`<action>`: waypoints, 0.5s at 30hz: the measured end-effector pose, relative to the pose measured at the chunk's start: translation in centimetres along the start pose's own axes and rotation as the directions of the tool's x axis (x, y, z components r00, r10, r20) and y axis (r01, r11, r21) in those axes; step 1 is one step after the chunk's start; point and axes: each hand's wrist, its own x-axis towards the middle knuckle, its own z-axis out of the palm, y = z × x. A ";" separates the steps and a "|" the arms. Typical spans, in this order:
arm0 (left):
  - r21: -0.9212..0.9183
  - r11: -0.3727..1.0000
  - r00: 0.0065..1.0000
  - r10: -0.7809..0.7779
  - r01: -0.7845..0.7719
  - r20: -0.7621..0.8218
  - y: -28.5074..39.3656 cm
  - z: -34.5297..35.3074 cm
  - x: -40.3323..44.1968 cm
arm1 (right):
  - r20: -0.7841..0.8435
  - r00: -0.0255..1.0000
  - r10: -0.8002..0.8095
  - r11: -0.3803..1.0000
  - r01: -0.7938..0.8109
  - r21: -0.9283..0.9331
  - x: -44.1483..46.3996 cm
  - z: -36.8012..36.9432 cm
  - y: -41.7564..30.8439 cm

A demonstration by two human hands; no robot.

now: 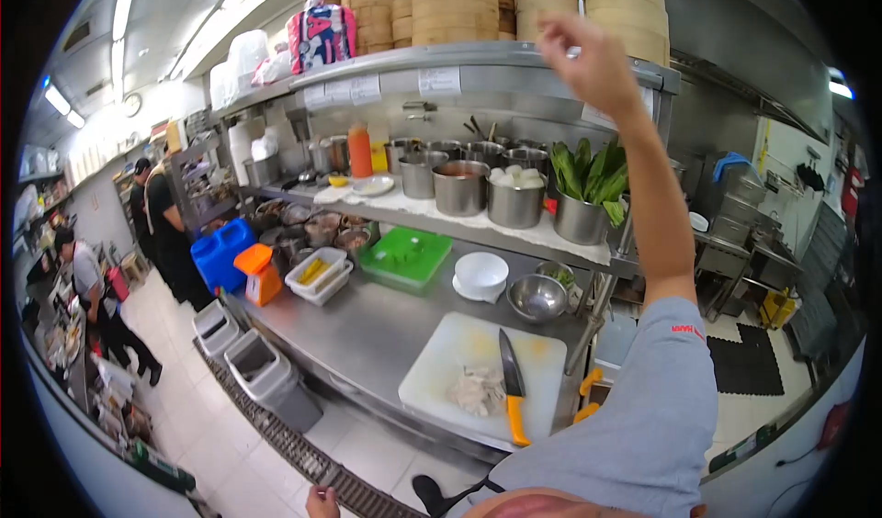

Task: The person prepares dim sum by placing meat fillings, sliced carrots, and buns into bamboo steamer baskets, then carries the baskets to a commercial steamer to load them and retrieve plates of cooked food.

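Observation:
My right hand [593,68] is raised in front of the upper shelf, near the bamboo steamers [625,8]. Its fingers are curled in, slightly blurred, and no object shows in them. Only part of my left hand [322,501] shows, low at the bottom edge, with its fingers mostly hidden. Below my raised arm, a white cutting board [427,364] lies on the steel counter. Pale sliced pieces [478,391] of food rest on it, beside a knife [512,376] with an orange handle. Neither hand touches the board or knife.
A metal bowl [537,298] and white bowls [480,272] stand behind the board, near a green-lidded container [404,256]. Steel pots [461,187] and leafy greens [593,174] line the middle shelf. Bins [262,371] stand by the counter. Several people [161,215] are at left.

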 end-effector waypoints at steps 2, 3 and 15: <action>-0.013 1.000 1.000 0.015 -0.015 0.024 1.5 0.0 3.5 | -0.111 0.992 0.055 0.980 -0.075 -0.186 5.7 -0.9 3.4; -0.006 1.000 0.999 0.010 -0.010 0.034 2.2 0.0 5.6 | -0.155 0.985 0.071 0.960 -0.109 -0.258 8.0 -1.2 5.1; 0.096 0.994 0.964 -0.073 0.050 0.254 -0.1 7.2 22.8 | -0.185 0.878 0.441 0.574 -0.434 -0.694 15.4 -0.9 17.6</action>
